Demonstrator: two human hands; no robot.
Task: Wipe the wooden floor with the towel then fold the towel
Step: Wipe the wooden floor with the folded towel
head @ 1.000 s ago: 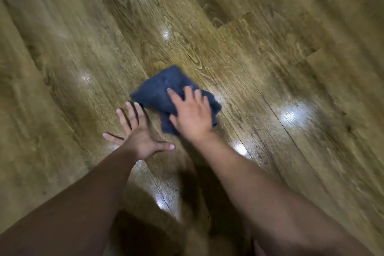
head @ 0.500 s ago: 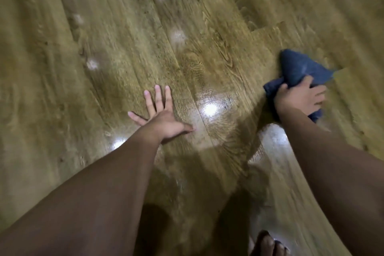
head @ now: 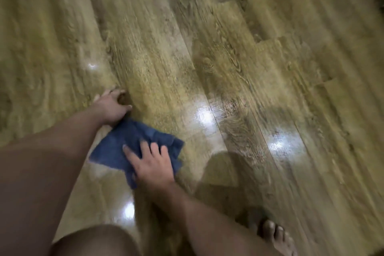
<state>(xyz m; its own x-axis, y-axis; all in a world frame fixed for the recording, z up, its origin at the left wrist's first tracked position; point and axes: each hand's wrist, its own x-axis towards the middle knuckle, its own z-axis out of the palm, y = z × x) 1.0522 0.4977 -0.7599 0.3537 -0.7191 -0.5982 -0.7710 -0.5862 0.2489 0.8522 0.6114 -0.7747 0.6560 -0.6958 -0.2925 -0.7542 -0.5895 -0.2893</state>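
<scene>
A crumpled dark blue towel point(head: 126, 143) lies on the glossy wooden floor point(head: 239, 64), near the lower middle of the view. My right hand point(head: 151, 164) presses flat on the towel's near right part, fingers straight and spread. My left hand point(head: 111, 108) rests on the floor just beyond the towel's far left corner; its fingers look bent at the tips against the boards and hold nothing. The frame is blurred by motion.
My bare knee point(head: 97, 241) shows at the bottom edge and my bare right foot point(head: 276, 237) stands on the floor at the lower right. Bright light reflections point(head: 204, 115) shine on the planks to the right of the towel.
My right hand has swept the towel from the far right back to the left, close to my left hand. My left hand's fingers, earlier spread flat, now look bent.
</scene>
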